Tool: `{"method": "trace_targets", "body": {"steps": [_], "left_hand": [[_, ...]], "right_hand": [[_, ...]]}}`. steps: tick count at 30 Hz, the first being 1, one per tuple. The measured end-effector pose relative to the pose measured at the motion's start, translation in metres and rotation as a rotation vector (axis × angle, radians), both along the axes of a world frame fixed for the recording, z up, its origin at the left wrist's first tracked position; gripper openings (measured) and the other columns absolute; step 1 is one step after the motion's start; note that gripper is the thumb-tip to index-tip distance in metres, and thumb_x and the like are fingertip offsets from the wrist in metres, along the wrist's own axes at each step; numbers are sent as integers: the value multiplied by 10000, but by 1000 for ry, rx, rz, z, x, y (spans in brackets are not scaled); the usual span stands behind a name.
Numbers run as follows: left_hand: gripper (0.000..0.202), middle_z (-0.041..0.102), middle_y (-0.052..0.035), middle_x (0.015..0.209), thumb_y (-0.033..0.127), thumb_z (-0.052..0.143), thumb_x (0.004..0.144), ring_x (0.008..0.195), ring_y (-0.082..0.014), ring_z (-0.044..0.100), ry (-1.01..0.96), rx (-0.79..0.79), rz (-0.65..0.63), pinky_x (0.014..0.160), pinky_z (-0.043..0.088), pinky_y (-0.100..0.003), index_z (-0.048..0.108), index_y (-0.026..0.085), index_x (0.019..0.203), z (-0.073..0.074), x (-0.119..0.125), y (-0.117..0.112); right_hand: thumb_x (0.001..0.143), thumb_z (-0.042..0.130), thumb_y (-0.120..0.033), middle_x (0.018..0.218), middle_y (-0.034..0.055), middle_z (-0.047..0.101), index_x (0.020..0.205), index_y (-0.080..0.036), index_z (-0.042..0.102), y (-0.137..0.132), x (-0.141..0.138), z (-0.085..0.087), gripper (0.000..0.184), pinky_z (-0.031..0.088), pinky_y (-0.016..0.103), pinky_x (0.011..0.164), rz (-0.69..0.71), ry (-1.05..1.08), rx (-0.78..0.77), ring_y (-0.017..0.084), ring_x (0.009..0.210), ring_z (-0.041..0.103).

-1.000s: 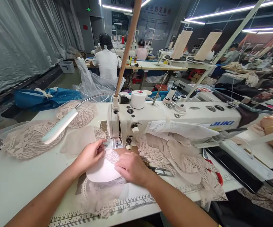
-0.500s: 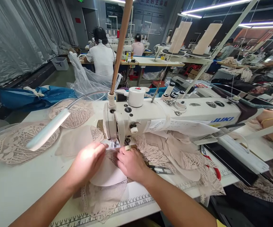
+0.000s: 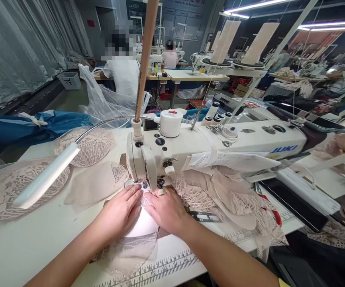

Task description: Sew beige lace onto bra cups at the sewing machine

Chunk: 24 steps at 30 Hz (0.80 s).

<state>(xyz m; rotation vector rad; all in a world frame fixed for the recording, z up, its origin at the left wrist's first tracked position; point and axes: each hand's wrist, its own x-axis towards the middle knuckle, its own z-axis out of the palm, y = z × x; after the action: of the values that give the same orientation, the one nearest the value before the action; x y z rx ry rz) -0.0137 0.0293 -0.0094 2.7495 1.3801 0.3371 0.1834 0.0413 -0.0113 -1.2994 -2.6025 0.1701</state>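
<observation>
Surroundings: a white sewing machine (image 3: 208, 147) spans the table (image 3: 26, 239). Its head overhangs the needle area and hides the stitching point from the camera. A gooseneck lamp (image 3: 45, 179) reaches out to the left over the tabletop, and a brown pole (image 3: 144, 59) rises from the top of the machine. Loose lace pieces (image 3: 91, 145) lie to the left. A heap of lace and fabric (image 3: 229, 199) lies under the machine arm to the right, with thread snips (image 3: 204, 216) at its near edge. A printed ruler strip (image 3: 166, 265) runs along the front of the table. A co-worker in a white shirt (image 3: 124, 75) sits at a bench behind.

Hands: the left hand (image 3: 120, 213) and right hand (image 3: 165, 209) lie side by side, fingers extended and flat. Both press down on the cup piece (image 3: 142, 225) and neither grips it. The fingertips sit just before the presser foot.

Materials: the cup piece is smooth, white and rounded. It lies directly in front of the needle, with sheer beige lace trim (image 3: 127, 255) spilling from it toward the ruler strip. The lace is openwork with scalloped edges.
</observation>
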Motion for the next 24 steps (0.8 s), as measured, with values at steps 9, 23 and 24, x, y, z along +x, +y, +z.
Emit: {"method": "trace_targets", "body": {"steps": [9, 23, 24], "left_hand": [[294, 691, -143, 1004, 229, 406, 920, 889, -252, 643, 7, -67, -158, 770, 565, -386, 672, 133, 1003, 11, -8, 22], [262, 639, -145, 1054, 122, 476, 890, 998, -275, 558, -97, 72, -220, 887, 465, -482, 596, 126, 1123, 9, -5, 7], [251, 636, -143, 1049, 123, 477, 893, 996, -274, 558, -107, 63, -221, 876, 466, -474, 595, 133, 1114, 8, -4, 6]], "right_hand": [[889, 533, -331, 994, 82, 644, 1086, -216, 635, 1, -2, -1, 250, 409, 352, 758, -20, 48, 2, 251, 912, 542], [842, 466, -99, 853, 60, 596, 837, -194, 684, 5, 10, -9, 239, 382, 267, 683, 32, 200, 62, 168, 755, 508], [852, 465, -114, 874, 61, 603, 892, -208, 689, 4, 9, -8, 247, 382, 275, 691, 43, 188, 56, 176, 778, 512]]}}
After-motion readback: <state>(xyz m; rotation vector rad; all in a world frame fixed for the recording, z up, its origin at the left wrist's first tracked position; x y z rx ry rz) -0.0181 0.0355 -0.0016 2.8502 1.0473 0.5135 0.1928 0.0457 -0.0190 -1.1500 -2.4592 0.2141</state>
